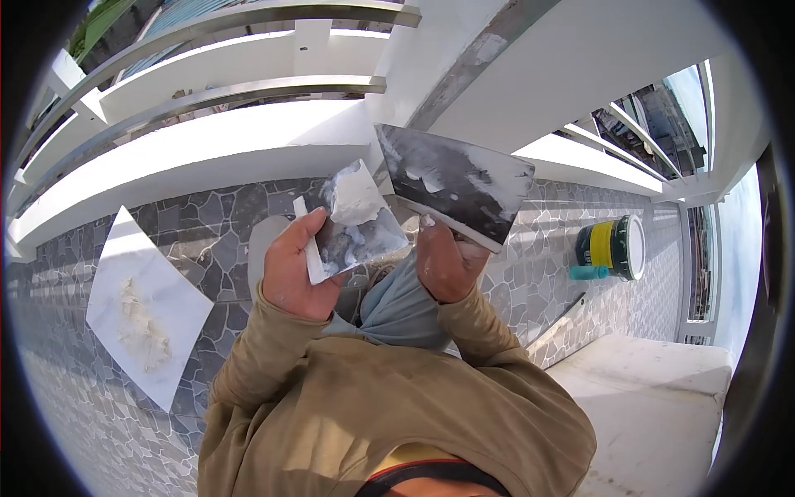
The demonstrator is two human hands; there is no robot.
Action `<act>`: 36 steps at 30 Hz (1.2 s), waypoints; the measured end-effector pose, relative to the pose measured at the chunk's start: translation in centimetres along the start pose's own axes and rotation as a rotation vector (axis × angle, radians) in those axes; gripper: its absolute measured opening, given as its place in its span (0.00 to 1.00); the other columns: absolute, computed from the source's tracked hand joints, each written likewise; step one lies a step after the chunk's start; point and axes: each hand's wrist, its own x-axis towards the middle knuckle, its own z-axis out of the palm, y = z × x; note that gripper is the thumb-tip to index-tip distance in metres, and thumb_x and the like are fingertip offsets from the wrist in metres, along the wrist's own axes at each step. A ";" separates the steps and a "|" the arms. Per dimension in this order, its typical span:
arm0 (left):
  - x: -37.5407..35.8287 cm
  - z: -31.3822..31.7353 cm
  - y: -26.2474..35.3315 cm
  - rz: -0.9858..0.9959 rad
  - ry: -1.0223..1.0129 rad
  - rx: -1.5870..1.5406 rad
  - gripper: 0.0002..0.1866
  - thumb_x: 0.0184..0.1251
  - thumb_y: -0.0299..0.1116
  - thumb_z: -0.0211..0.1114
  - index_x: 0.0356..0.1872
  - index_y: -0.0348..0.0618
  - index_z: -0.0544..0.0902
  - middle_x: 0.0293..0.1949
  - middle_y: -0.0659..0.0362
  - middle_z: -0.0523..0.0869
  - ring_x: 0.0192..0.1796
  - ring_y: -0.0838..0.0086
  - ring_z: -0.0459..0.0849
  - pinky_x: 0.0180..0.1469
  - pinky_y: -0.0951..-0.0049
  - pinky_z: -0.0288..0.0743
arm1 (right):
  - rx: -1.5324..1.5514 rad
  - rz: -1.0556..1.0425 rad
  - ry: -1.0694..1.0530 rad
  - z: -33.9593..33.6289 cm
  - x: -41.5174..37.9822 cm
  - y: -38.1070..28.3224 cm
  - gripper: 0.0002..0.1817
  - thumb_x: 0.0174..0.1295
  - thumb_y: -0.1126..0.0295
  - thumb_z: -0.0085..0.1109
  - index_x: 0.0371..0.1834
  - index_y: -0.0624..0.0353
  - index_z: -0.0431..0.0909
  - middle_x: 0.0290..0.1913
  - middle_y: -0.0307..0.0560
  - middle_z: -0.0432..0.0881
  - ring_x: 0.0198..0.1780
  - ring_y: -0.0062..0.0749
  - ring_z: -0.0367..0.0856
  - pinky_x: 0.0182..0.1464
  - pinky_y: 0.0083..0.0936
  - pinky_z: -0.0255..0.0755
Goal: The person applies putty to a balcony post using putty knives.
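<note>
My left hand [296,267] is closed round the white edge of a small grey plate [364,238], which carries a lump of white paste [356,197]. To its right, my right hand [447,258] grips the lower edge of a wide, dark, paste-smeared trowel blade [460,184]. The blade is tilted, with its left end close to the paste. The two tools are near each other above my knees; whether they touch I cannot tell. The grip behind the blade is hidden.
A white tile board [147,311] with dried-looking paste lies on the stone-pattern floor [207,215] at left. A black bucket with a yellow label [602,245] and a teal roll [589,272] are at right. Ahead are a white wall [207,161] and metal rails [273,85].
</note>
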 end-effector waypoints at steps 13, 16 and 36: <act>-0.8 0.7 2.4 0.198 -0.047 0.126 0.17 0.70 0.32 0.50 0.54 0.32 0.73 0.52 0.49 0.80 0.54 0.63 0.80 0.55 0.62 0.76 | -0.250 0.160 -0.123 -0.2 2.9 3.4 0.27 0.49 0.87 0.45 0.57 0.66 0.72 0.55 0.61 0.77 0.58 0.49 0.76 0.58 0.32 0.70; -0.4 -0.3 1.8 0.124 -0.019 0.131 0.17 0.70 0.33 0.50 0.53 0.32 0.73 0.52 0.49 0.80 0.54 0.63 0.80 0.55 0.62 0.76 | -0.164 0.460 -0.091 -0.3 2.3 0.8 0.27 0.49 0.86 0.46 0.57 0.66 0.71 0.54 0.61 0.77 0.59 0.49 0.76 0.58 0.30 0.69; 1.5 -1.1 3.2 0.604 -0.180 0.266 0.20 0.74 0.38 0.50 0.62 0.43 0.65 0.58 0.52 0.74 0.61 0.60 0.72 0.61 0.53 0.69 | 0.796 0.871 0.121 1.5 0.2 -1.3 0.06 0.58 0.78 0.50 0.38 0.65 0.72 0.36 0.43 0.77 0.34 0.29 0.80 0.39 0.31 0.77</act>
